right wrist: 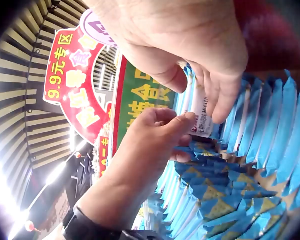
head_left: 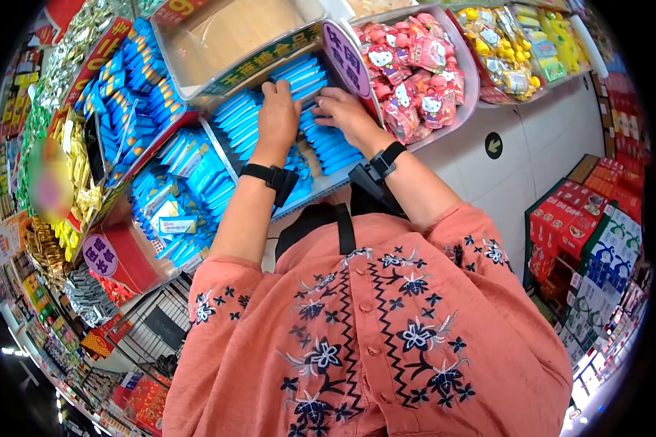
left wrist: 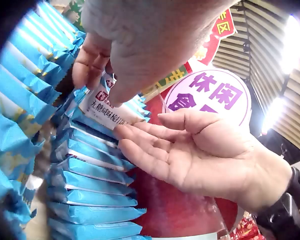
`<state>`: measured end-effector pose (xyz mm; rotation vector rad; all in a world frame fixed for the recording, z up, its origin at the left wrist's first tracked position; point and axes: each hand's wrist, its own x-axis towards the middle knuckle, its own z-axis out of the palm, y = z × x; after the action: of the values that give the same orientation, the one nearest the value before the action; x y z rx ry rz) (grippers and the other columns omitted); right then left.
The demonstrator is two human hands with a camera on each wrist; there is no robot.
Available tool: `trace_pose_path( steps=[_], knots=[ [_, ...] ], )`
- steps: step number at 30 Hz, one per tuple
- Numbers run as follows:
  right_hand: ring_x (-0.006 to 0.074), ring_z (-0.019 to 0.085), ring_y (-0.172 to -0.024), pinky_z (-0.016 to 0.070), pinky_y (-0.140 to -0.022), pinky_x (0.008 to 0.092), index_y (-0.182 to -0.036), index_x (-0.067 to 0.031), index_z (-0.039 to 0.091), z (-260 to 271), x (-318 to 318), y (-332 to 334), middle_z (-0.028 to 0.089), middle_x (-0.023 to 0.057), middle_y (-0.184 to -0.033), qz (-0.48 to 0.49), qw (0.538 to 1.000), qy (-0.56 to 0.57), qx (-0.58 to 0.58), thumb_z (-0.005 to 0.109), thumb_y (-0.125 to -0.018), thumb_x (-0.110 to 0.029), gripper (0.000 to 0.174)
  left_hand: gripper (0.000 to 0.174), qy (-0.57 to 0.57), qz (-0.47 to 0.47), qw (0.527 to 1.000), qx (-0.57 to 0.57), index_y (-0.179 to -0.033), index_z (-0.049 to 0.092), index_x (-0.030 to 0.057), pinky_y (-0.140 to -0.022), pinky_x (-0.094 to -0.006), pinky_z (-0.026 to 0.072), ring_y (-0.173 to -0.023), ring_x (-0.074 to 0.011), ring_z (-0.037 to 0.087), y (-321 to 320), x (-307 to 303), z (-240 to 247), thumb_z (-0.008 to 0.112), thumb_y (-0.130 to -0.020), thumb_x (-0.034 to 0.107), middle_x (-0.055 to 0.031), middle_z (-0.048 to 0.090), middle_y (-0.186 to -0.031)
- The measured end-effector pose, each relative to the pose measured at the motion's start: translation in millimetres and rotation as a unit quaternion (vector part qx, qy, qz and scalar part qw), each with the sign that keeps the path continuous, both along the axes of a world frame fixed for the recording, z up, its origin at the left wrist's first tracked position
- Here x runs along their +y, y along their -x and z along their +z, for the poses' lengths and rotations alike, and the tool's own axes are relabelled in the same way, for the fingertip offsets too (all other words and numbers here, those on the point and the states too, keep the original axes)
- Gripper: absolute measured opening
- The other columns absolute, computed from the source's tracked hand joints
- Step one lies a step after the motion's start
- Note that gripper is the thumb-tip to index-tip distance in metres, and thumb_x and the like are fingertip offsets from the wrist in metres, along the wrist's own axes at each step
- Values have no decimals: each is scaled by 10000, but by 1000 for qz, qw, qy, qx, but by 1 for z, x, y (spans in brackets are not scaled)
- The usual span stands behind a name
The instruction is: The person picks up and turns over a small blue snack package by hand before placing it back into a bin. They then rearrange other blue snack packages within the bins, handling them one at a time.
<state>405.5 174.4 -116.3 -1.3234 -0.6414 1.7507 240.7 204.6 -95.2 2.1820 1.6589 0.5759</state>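
In the head view my left hand (head_left: 278, 120) and right hand (head_left: 348, 118) reach into a bin of upright blue snack packets (head_left: 332, 146). My left hand pinches one packet (left wrist: 102, 107) between thumb and fingers; its white label with dark print shows in both wrist views. My right hand (left wrist: 195, 155) is palm up in the left wrist view, its fingers loosely extended and the fingertips at the label's lower edge. The held packet stands at the far end of a tight row (right wrist: 270, 120), beside a second row with yellow triangles (right wrist: 215, 205).
A clear empty-looking tub (head_left: 233, 36) stands beyond the bin. Pink character packets (head_left: 415, 80) fill a tub at the right, and more blue packets (head_left: 189, 189) lie at the left. A round purple-lettered sign (left wrist: 210, 97) rises close behind the right hand.
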Motion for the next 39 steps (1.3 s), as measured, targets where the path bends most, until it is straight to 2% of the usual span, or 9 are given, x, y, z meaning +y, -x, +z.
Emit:
trace_pose_path(
  steps=[11,14,21,25,26,30,31,34,39],
  knots=[
    [274,634,-1103,569,-903,410,-1382,34,484,2,-5,-2,590,140,-1213,-7,1000,0,-5,571,-974,-146,455,345,-9,-25,999,-30,-1112,536,7,-745,-536,557,-890,-487,636,4,0,-12,730,-844,104,-261,527,-1097],
    [288,658,-1079,581,-880,429,-1362,74,472,13,-10,-3,591,149,-1186,-5,1000,3,-5,605,-969,-129,462,371,8,-2,998,-61,-1171,574,25,-798,-525,543,-940,-465,631,10,-11,21,739,-874,173,-240,563,-1108],
    [238,668,-1084,562,-886,362,-1302,2,563,130,-21,31,650,153,-1248,208,976,-61,8,600,-1011,-238,378,315,-46,60,983,-166,-1153,612,12,-778,-373,552,-883,-311,659,84,-59,63,732,-910,171,-173,615,-1091],
    [192,693,-982,570,-790,338,-1297,-46,600,209,-38,73,692,102,-1179,378,891,-251,-27,559,-1027,-215,321,306,-15,136,972,-190,-1154,609,12,-795,-419,544,-923,-356,653,137,-104,75,727,-894,124,-183,610,-1084],
    [189,702,-951,561,-788,333,-1233,-50,627,239,-46,85,702,102,-1103,380,859,-337,-72,575,-997,-196,283,312,-17,141,962,-232,-1158,610,12,-812,-418,540,-940,-355,653,163,-114,45,729,-895,133,-184,611,-1089],
    [192,705,-882,557,-790,331,-1155,-56,663,304,-83,123,707,102,-986,359,717,-589,-97,603,-952,-170,240,351,-2,219,973,-77,-1185,619,1,-883,-444,513,-1059,-389,614,197,-141,41,733,-887,148,-203,628,-1143],
    [194,705,-880,557,-789,332,-1154,-55,664,315,-92,130,708,104,-984,360,685,-626,-94,604,-951,-169,241,360,-45,187,981,-11,-1191,620,-1,-898,-451,506,-1069,-396,608,220,-142,7,734,-887,155,-209,630,-1151],
    [201,705,-875,557,-786,335,-1154,-53,666,337,-119,142,708,108,-978,377,612,-691,-75,606,-947,-166,243,368,-65,205,977,1,-1187,624,-4,-922,-471,493,-1096,-405,594,210,-143,38,739,-881,165,-213,636,-1142],
    [213,705,-866,558,-781,339,-1153,-48,669,352,-140,152,708,114,-968,408,551,-726,-50,611,-941,-160,247,393,-97,162,982,23,-1183,634,0,-911,-481,498,-1063,-405,605,214,-135,34,758,-845,158,-202,652,-1111]
  ],
)
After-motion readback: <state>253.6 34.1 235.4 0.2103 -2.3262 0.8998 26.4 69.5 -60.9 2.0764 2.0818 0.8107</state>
